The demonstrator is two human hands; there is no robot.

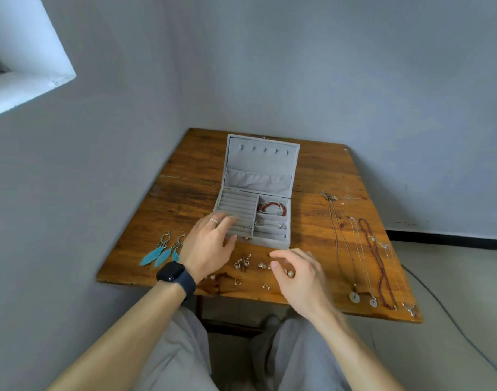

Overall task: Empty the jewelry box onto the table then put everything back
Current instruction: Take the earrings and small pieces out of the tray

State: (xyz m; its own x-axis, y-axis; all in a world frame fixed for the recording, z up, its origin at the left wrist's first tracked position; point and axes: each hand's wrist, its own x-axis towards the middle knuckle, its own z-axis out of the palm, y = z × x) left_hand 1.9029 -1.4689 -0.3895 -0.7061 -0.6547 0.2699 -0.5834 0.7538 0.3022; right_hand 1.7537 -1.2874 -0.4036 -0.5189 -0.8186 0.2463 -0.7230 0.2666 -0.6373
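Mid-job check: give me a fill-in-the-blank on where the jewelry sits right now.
The jewelry box stands ____.
The red bracelet lies inside the ____.
The feather earrings lie on the table, ____ of the box.
The left hand wears a ____ on one finger.
Missing: open; box; left; ring.

Grey jewelry box (pixel 272 244), brown wooden table (pixel 185 176), teal feather earrings (pixel 162 251), red bracelet (pixel 271 207), black watch (pixel 175 275).

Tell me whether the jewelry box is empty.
Not empty. The jewelry box stands open, and a red bracelet and a silver piece lie in its right-hand compartments.
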